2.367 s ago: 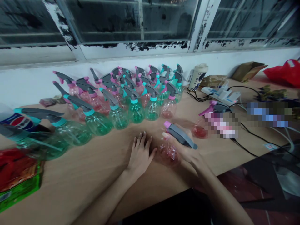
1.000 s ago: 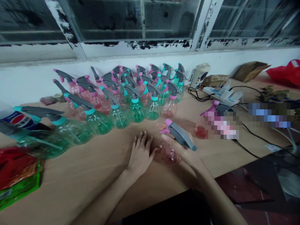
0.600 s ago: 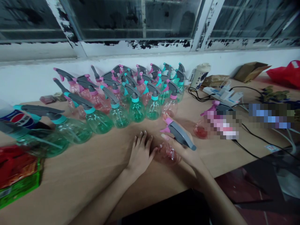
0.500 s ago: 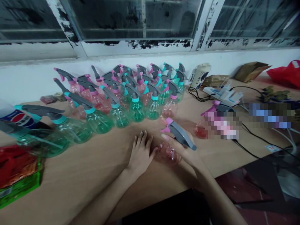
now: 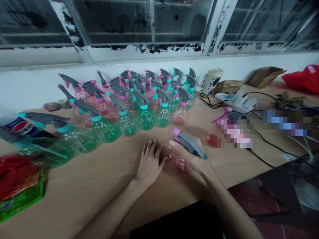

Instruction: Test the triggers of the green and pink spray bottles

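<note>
My right hand (image 5: 194, 160) is wrapped round the neck and trigger of a pink spray bottle (image 5: 176, 165) with a grey and pink head. The bottle stands upright on the wooden table (image 5: 82, 189), its nozzle pointing away from me to the left. Flat on the tabletop just left of it lies my left hand (image 5: 149, 165), fingers spread and holding nothing, its thumb beside the bottle. Beyond both hands several green and pink spray bottles stand in rows, a green one (image 5: 146, 118) among the nearest. Another pink spray bottle (image 5: 212, 139) is to the right, partly blurred out.
On the left are a cola bottle (image 5: 23, 127) and a red and green packet (image 5: 23, 186). A white cup (image 5: 213, 81), a power strip (image 5: 236, 102) with black cables and a red bag (image 5: 302, 79) are at the back right. A black object (image 5: 179, 222) lies at the near edge.
My right fingers have drawn in on the spray bottle's trigger, whose pink lever showed before and is now covered. The left hand stays where it was.
</note>
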A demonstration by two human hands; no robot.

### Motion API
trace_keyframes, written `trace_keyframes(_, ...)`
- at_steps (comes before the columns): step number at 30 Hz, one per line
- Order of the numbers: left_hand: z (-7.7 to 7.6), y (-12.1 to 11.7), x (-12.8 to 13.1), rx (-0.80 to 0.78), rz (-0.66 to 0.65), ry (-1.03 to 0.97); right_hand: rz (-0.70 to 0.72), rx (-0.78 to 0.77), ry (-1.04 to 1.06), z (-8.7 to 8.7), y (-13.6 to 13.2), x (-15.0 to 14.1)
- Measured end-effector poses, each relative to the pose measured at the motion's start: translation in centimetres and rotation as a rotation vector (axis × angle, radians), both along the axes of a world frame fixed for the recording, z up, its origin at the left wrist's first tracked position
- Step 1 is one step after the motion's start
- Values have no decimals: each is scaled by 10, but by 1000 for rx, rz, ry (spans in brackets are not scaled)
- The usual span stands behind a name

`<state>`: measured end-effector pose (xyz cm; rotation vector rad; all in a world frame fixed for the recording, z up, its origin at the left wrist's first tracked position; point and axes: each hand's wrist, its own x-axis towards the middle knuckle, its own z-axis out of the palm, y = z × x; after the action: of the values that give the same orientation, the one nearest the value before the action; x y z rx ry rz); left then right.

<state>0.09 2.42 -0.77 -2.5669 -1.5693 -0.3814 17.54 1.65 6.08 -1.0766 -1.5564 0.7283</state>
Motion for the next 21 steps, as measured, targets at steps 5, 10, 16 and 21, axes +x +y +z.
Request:
trace_keyframes(5,-1,1,0,-16,2,4,68,-13,-15,11,-7,3)
trace_keyframes(10,2,0,1,-54,15,5,29,-31,-21,13,-10,9)
trace_keyframes(16,0,0,0,-45,7,-2,-149,80,-115,5,-16,10)
trace_keyframes(21,0,1,-2,-22,0,4,-183,45,-224,-3,-35,10)
